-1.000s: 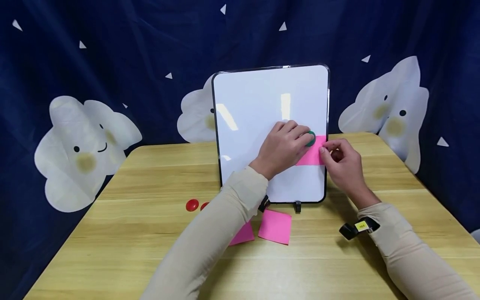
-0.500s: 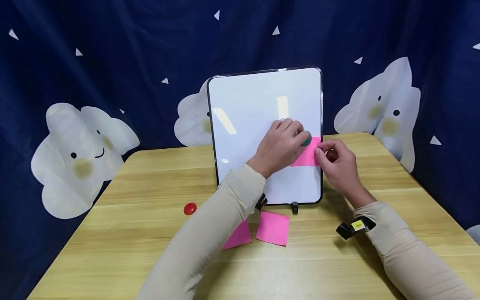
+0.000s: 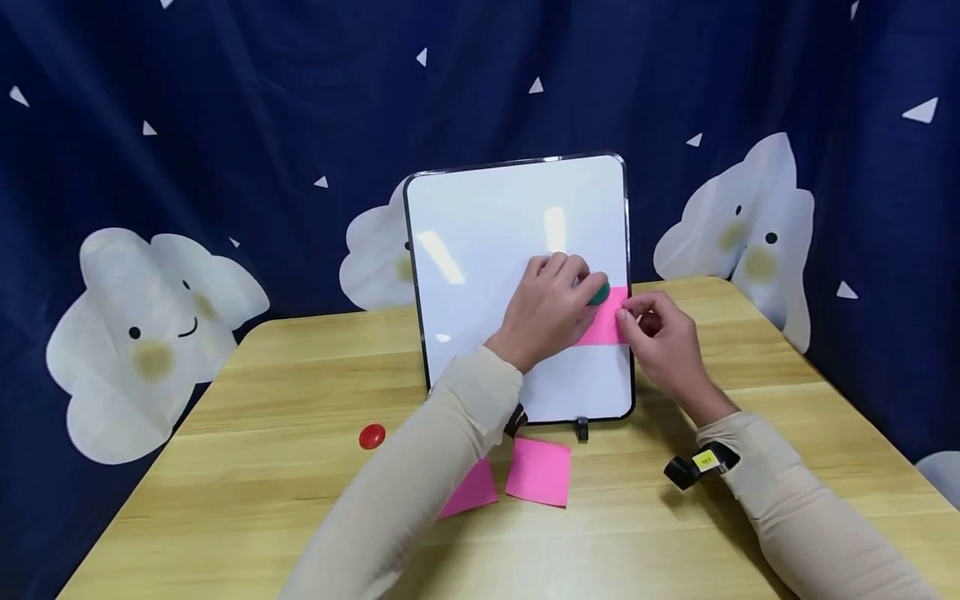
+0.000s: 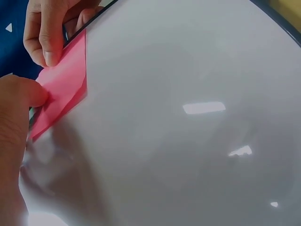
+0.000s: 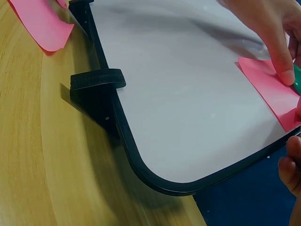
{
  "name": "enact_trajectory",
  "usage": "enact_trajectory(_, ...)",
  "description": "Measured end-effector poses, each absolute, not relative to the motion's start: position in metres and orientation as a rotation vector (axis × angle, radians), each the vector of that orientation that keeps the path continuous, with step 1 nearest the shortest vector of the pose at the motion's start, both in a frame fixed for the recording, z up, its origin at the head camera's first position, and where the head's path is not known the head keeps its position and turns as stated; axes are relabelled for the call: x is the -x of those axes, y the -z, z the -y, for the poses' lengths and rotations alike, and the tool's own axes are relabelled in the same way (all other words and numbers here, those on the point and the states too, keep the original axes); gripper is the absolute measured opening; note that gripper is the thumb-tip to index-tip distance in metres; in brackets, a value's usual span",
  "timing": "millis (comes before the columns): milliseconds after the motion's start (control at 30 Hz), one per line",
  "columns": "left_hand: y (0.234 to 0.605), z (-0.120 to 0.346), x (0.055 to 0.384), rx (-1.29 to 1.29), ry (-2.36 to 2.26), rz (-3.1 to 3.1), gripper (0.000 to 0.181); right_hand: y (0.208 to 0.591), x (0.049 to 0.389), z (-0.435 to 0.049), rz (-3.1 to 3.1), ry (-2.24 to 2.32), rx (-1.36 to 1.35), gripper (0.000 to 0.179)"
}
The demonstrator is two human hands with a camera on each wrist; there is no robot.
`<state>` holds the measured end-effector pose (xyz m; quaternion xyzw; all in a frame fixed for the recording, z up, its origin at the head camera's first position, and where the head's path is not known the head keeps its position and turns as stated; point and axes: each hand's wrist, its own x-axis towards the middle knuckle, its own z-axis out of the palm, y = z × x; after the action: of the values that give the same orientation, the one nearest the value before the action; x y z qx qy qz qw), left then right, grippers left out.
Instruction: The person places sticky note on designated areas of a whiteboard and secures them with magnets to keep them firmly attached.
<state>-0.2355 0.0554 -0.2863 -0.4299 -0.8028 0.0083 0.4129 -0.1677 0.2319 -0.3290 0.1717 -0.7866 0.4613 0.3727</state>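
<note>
A pink sticky note (image 3: 606, 327) lies against the white surface of a small black-framed whiteboard (image 3: 480, 217), by its right edge. My left hand (image 3: 543, 308) grips a round green magnet (image 3: 599, 293) at the note's upper part. In the right wrist view, the left thumb presses the note beside the green magnet (image 5: 297, 79). At the note's right edge, my right hand (image 3: 663, 342) pinches the paper between thumb and index finger. From the left wrist, the right hand's fingers (image 4: 49, 52) overlap the note's edge near the frame, and the note's (image 4: 61, 89) lower edge lifts slightly off the board.
Another pink sticky note (image 3: 538, 472) lies on the wooden table in front of the board, and one more (image 3: 474, 490) is partly behind the left sleeve. A red magnet (image 3: 372, 436) sits to the left. A black stand foot (image 5: 96, 89) supports the board's lower edge.
The head view has tilted and turned, so the board and hands appear lower and farther left. A second red magnet has gone behind the left sleeve. Both hands keep their places at the note.
</note>
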Motion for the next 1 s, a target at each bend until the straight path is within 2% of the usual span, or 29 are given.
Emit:
enact_trajectory(767,0.283,-0.053,0.233,1.044,-0.040,2.081,0.027,0.329,0.167,-0.230,2.029,-1.157,-0.427,0.011)
enact_trajectory(1000,0.276,-0.028,0.224,1.056,0.096,2.132,0.032,0.339,0.176,-0.236,2.013,-1.140,-0.426,0.011)
